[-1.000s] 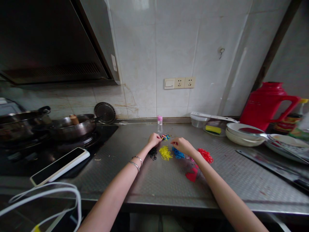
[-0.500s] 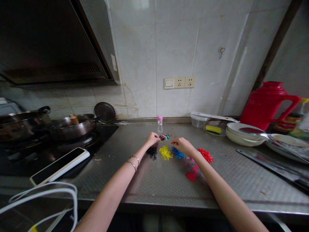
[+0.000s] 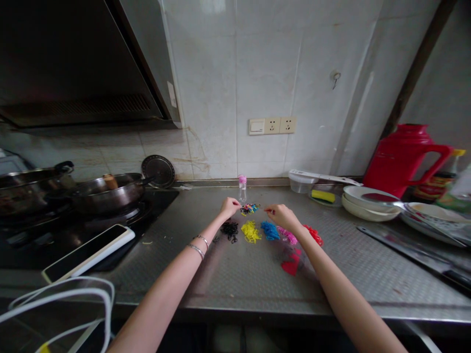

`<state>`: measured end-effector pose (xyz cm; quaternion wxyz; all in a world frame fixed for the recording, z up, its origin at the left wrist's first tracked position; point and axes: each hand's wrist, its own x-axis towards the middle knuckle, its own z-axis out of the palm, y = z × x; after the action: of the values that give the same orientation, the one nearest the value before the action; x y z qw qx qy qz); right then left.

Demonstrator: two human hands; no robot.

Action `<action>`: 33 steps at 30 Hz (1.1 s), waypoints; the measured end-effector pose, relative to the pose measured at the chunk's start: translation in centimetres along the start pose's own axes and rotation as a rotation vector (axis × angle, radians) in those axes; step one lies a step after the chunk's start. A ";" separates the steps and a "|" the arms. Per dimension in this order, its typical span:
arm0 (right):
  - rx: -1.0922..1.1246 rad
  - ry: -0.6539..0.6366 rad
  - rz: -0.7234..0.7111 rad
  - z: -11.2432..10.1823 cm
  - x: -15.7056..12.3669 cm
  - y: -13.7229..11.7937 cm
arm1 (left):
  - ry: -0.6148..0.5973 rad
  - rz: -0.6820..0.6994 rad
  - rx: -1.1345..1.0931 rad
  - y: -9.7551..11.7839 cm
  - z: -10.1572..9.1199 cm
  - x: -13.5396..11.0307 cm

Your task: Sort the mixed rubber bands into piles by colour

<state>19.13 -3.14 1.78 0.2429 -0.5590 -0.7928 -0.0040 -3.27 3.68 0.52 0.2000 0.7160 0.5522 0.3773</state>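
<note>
My left hand point(image 3: 230, 208), fingers pinched together, is at the left edge of a mixed-colour pile of small rubber bands point(image 3: 250, 209). To the right of that pile, my right hand point(image 3: 281, 216) is also in a pinch, above the counter. Whatever either set of fingertips holds is too small to make out. Nearer to me lie sorted heaps: black bands point(image 3: 230, 230), yellow bands point(image 3: 251, 232), blue bands point(image 3: 270, 230), pink bands point(image 3: 287, 235) and red bands point(image 3: 314, 234). My right forearm partly covers the red heap. Behind the mixed pile stands a small clear bottle point(image 3: 242, 190) with a pink cap.
A clear bag with red print point(image 3: 291, 264) lies beside my right forearm. Pans point(image 3: 110, 193) and a white-edged phone-like device point(image 3: 90, 251) are at the left. Stacked bowls point(image 3: 370, 208), a knife point(image 3: 405, 252) and a red thermos jug point(image 3: 401, 162) stand or lie at the right.
My right hand has shifted off the blue heap, slightly up and away, so the blue and pink bands show more fully. My left hand has moved slightly farther from me, beside the mixed pile.
</note>
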 end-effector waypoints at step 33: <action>-0.016 0.200 0.327 -2.2 -0.5 4.7 | -0.155 0.090 -0.112 3.5 0.3 -1.5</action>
<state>24.32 -2.45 2.29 0.3133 -0.6791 -0.6633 -0.0265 -0.94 1.25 2.31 0.2645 0.7549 0.4805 0.3596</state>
